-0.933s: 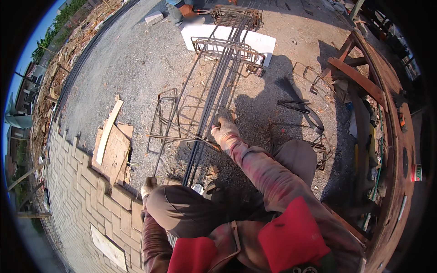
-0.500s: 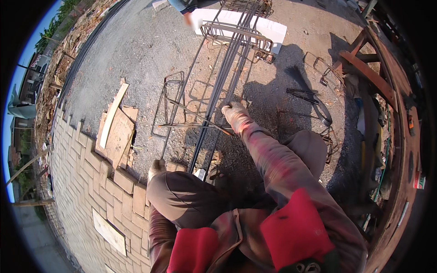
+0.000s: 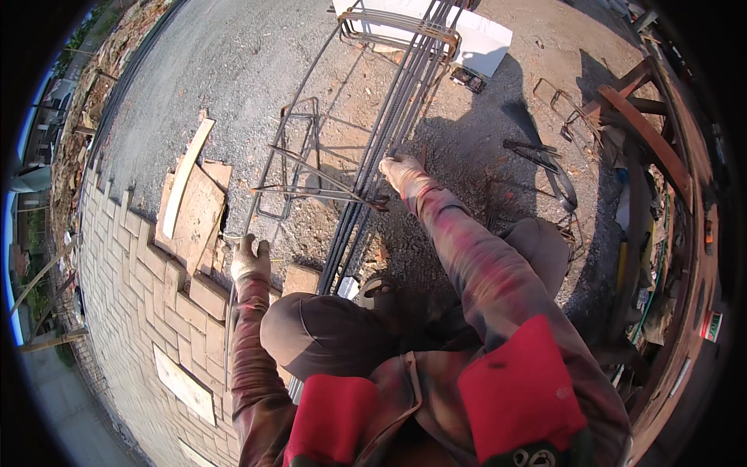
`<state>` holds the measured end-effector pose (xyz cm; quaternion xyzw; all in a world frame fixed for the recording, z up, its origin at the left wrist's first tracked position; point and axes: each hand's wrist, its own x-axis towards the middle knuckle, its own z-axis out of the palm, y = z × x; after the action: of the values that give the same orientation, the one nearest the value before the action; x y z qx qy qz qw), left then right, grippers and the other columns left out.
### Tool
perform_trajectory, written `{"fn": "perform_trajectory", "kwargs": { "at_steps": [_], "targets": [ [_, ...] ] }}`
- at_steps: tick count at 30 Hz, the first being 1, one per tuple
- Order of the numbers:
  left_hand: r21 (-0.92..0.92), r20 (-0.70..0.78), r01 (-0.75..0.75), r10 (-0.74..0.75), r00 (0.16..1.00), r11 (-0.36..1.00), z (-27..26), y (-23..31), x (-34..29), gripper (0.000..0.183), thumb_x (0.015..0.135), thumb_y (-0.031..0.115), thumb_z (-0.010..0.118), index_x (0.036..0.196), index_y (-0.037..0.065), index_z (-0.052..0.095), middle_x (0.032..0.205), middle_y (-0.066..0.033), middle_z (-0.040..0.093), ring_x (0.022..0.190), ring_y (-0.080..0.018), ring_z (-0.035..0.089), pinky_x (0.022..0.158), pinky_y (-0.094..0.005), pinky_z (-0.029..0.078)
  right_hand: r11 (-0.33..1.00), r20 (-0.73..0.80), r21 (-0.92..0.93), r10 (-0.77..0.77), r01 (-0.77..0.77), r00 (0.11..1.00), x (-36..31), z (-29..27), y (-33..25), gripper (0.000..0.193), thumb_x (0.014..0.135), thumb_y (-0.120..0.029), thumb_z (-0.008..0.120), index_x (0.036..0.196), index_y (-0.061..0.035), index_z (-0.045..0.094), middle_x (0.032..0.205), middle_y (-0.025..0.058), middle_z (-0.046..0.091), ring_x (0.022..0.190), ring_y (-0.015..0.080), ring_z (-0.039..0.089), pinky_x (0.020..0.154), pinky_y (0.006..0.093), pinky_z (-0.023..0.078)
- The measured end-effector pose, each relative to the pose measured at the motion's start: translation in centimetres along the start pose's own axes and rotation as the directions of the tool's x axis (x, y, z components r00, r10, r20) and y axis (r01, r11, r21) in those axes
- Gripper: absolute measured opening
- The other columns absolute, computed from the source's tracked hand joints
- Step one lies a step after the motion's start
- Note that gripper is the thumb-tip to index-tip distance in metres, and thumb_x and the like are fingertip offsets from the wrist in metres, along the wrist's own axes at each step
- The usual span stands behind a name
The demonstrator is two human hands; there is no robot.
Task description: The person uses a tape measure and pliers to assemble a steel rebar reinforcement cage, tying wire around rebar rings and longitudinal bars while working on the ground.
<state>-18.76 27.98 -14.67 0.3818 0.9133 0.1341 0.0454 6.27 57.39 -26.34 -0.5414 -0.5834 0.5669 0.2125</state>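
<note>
My gloved left hand (image 3: 250, 263) is closed around a long steel rebar rod (image 3: 317, 66) at the left, apart from the main bundle. The rod runs on past the hand toward me, over the paving. My gloved right hand (image 3: 400, 170) has its fingers curled on the right edge of the rebar bundle (image 3: 378, 144); the palm side is hidden. Bent rectangular rebar stirrups (image 3: 314, 124) hang between the left rod and the bundle. Farther off, a stack of stirrups (image 3: 398, 25) sits across the rods.
Cardboard pieces with a pale wood strip (image 3: 187, 183) lie left of the rods, beside block paving (image 3: 140, 265). A white sheet (image 3: 486, 43) lies beneath the far stirrups. Right are a dark strap (image 3: 559, 183), a loose stirrup (image 3: 564, 109) and a reddish-brown frame (image 3: 654, 144).
My left hand has moved left and forward, swinging the single rod's near end leftward. My right hand has shifted slightly forward along the bundle. A co-worker's arm at the far end has left view.
</note>
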Motion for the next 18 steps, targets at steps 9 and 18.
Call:
{"fn": "perform_trajectory", "kwargs": {
  "at_steps": [9,18],
  "targets": [
    [-0.502,0.831,0.692,0.07,0.551,0.518,1.0,6.7,-10.2,0.043,0.083,0.018,0.067,0.12,0.003,0.051,0.098,-0.0072,0.06,0.082,-0.0131,0.057,0.068,-0.0264,0.046,0.978,0.038,0.21,-0.013,0.005,0.999,-2.1,0.8,0.0,0.028,0.08,-0.027,0.059,0.092,-0.0028,0.064,0.081,0.0152,0.065,0.075,0.0218,0.061,0.07,0.0338,0.045],
    [-0.565,0.76,0.715,-0.079,0.645,0.412,-1.3,8.3,-10.1,0.049,0.079,0.015,0.07,0.123,0.007,0.05,0.104,-0.0058,0.06,0.091,-0.0155,0.058,0.077,-0.0318,0.047,0.915,0.21,-0.167,-0.33,0.367,0.92,-12.0,-1.3,-2.9,0.019,0.08,-0.018,0.064,0.091,-0.0022,0.06,0.081,0.0099,0.064,0.076,0.0165,0.06,0.07,0.0294,0.047]
  ]
}}
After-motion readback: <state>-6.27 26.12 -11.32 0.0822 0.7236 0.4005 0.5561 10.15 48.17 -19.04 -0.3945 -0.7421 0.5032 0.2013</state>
